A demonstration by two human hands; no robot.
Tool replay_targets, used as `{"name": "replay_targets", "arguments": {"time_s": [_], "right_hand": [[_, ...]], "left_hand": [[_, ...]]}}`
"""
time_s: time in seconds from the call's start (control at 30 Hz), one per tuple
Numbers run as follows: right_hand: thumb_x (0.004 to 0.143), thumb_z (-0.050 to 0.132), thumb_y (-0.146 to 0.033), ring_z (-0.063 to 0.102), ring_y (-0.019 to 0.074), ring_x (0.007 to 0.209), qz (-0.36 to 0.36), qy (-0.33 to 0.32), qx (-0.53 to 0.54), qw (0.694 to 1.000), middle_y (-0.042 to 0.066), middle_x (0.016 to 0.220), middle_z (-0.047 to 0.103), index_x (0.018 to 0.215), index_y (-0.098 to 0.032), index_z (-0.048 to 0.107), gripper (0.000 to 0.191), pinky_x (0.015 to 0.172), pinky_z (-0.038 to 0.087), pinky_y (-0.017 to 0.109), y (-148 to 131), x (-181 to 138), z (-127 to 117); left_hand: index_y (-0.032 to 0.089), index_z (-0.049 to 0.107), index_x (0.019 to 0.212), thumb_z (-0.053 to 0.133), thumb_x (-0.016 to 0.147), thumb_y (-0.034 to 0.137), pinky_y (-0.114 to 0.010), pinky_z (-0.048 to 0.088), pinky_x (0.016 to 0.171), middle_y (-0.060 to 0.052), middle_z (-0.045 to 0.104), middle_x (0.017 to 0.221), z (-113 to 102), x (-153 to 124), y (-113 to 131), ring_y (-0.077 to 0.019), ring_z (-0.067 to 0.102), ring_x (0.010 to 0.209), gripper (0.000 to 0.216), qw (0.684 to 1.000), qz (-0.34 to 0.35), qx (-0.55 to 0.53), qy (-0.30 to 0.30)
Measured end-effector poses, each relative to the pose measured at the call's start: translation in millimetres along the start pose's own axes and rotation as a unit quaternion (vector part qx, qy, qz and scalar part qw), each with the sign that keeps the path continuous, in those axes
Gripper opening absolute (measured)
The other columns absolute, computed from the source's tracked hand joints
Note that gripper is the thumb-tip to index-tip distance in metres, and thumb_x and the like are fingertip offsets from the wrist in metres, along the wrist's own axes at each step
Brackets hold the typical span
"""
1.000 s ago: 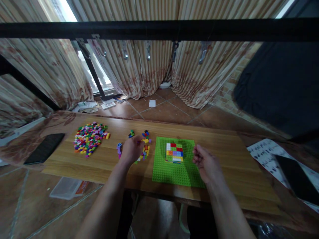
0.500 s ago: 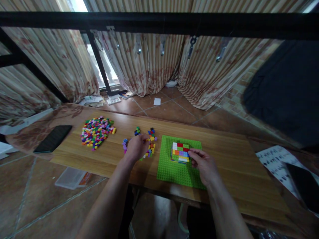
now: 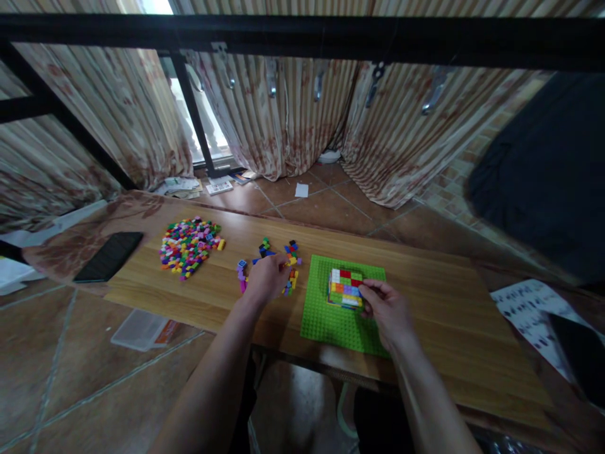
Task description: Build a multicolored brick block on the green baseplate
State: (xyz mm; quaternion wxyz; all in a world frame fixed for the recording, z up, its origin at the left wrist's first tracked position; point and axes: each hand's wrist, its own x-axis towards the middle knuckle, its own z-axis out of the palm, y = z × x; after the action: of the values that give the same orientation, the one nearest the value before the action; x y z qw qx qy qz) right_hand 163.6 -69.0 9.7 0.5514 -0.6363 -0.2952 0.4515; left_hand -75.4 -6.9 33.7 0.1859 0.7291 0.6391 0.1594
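A low block of multicoloured toy bricks [image 3: 346, 288] is on a green studded baseplate [image 3: 321, 321]. My right hand [image 3: 387, 309] rests at the block's right side, thumb and fingertips closed against its edge. To the left of the plate, my left hand [image 3: 267, 279] reaches down over a small scatter of loose toy bricks [image 3: 292, 248]. Its fingers are drawn together beside some yellow bricks, and what they pinch is too small to make out. The left hand covers part of this scatter.
A larger pile of mixed bricks [image 3: 191, 246] lies farther left on the wooden table [image 3: 439, 315]. Beyond it is a dark tablet-like slab [image 3: 108, 256]. At the right are a printed sheet [image 3: 524, 315] and a black device [image 3: 576, 353]. A clear plastic box [image 3: 135, 329] sits on the floor.
The whole view has shifted slightly. My left hand stays low over the loose bricks, with only a small movement, and my right hand keeps its place at the block's edge.
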Motion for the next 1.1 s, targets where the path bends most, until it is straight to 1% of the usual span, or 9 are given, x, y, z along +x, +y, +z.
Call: {"name": "replay_targets", "arguments": {"time_s": [0.17, 0.27, 0.37, 0.43, 0.57, 0.7, 0.8, 0.9, 1.1], "right_hand": [[0.052, 0.086, -0.045, 0.044, 0.0072, 0.044, 0.005, -0.015, 0.020, 1.000, -0.008, 0.054, 0.054, 0.081, -0.020, 0.068, 0.042, 0.040, 0.041, 0.021, 0.2, -1.4, -1.3], [0.052, 0.086, -0.048, 0.040, 0.0047, 0.043, 0.024, -0.021, 0.052, 0.998, -0.007, 0.055, 0.054, 0.071, -0.019, 0.066, 0.040, 0.040, 0.037, 0.018, -4.0, -2.0, -4.5], [0.054, 0.084, -0.053, 0.040, 0.0035, 0.043, 0.032, -0.004, 0.094, 0.995, -0.005, 0.059, 0.057, 0.066, -0.018, 0.065, 0.041, 0.040, 0.035, 0.017, -8.5, -0.8, -9.1], [0.052, 0.085, -0.051, 0.042, 0.0041, 0.045, 0.017, 0.016, 0.103, 0.994, -0.005, 0.059, 0.058, 0.068, -0.019, 0.066, 0.040, 0.040, 0.034, 0.017, -9.2, 1.1, -11.7], [0.051, 0.086, -0.049, 0.044, 0.0050, 0.047, 0.001, 0.022, 0.084, 0.996, -0.004, 0.062, 0.060, 0.072, -0.019, 0.069, 0.040, 0.042, 0.035, 0.017, -5.5, 4.0, -12.5], [0.050, 0.087, -0.049, 0.044, 0.0060, 0.049, -0.003, 0.026, 0.074, 0.997, -0.003, 0.063, 0.059, 0.073, -0.020, 0.070, 0.041, 0.043, 0.036, 0.018, -2.9, 3.6, -11.5], [0.051, 0.086, -0.048, 0.044, 0.0064, 0.049, -0.015, 0.038, 0.064, 0.997, -0.003, 0.064, 0.059, 0.073, -0.020, 0.070, 0.039, 0.043, 0.036, 0.019, -1.9, 3.3, -12.6], [0.055, 0.084, -0.047, 0.044, 0.0066, 0.049, -0.026, 0.027, 0.054, 0.998, -0.003, 0.065, 0.059, 0.075, -0.021, 0.071, 0.036, 0.043, 0.037, 0.019, -0.3, 4.1, -14.2], [0.051, 0.086, -0.048, 0.044, 0.0054, 0.051, -0.016, 0.021, 0.065, 0.998, -0.003, 0.066, 0.059, 0.075, -0.021, 0.071, 0.039, 0.043, 0.036, 0.017, 0.7, 5.6, -14.0]], "left_hand": [[0.021, 0.071, 0.082, 0.048, 0.084, 0.020, -0.024, 0.039, 0.062, -0.004, 0.071, 0.076, -0.6, -0.3, 0.8, -0.0174, 0.063, 0.070, 0.024, 1.000, -0.004, -0.001, 0.000], [0.023, 0.075, 0.088, 0.048, 0.082, 0.017, -0.024, 0.045, 0.070, -0.005, 0.075, 0.086, -1.1, 0.2, -0.7, -0.0197, 0.067, 0.080, 0.028, 1.000, -0.015, -0.008, -0.001], [0.025, 0.076, 0.092, 0.050, 0.078, 0.010, -0.026, 0.048, 0.083, -0.006, 0.076, 0.098, -1.1, 0.3, -4.5, -0.0221, 0.069, 0.093, 0.033, 0.999, -0.033, -0.016, -0.001], [0.024, 0.077, 0.093, 0.051, 0.076, 0.009, -0.028, 0.048, 0.086, -0.007, 0.076, 0.098, -1.3, -0.4, -7.2, -0.0234, 0.068, 0.096, 0.035, 0.999, -0.040, -0.014, 0.000], [0.023, 0.076, 0.094, 0.050, 0.078, 0.010, -0.028, 0.048, 0.087, -0.007, 0.076, 0.098, -4.4, -1.8, -12.8, -0.0226, 0.068, 0.097, 0.033, 0.998, -0.062, -0.007, 0.011], [0.021, 0.075, 0.095, 0.052, 0.078, 0.014, -0.027, 0.048, 0.082, -0.008, 0.076, 0.098, -16.6, 3.0, -23.4, -0.0210, 0.068, 0.093, 0.030, 0.993, -0.112, -0.012, 0.044], [0.019, 0.075, 0.098, 0.052, 0.080, 0.018, -0.026, 0.048, 0.079, -0.009, 0.076, 0.097, -28.3, 12.9, -35.6, -0.0208, 0.068, 0.090, 0.029, 0.984, -0.150, -0.006, 0.093], [0.018, 0.072, 0.107, 0.051, 0.082, 0.022, -0.027, 0.048, 0.082, -0.009, 0.075, 0.102, -30.9, 26.2, -46.4, -0.0214, 0.067, 0.095, 0.032, 0.976, -0.167, 0.004, 0.140], [0.019, 0.074, 0.103, 0.052, 0.082, 0.025, -0.028, 0.048, 0.081, -0.011, 0.074, 0.101, -11.7, 43.3, -51.8, -0.0232, 0.067, 0.095, 0.031, 0.985, -0.139, 0.033, 0.098]]}}
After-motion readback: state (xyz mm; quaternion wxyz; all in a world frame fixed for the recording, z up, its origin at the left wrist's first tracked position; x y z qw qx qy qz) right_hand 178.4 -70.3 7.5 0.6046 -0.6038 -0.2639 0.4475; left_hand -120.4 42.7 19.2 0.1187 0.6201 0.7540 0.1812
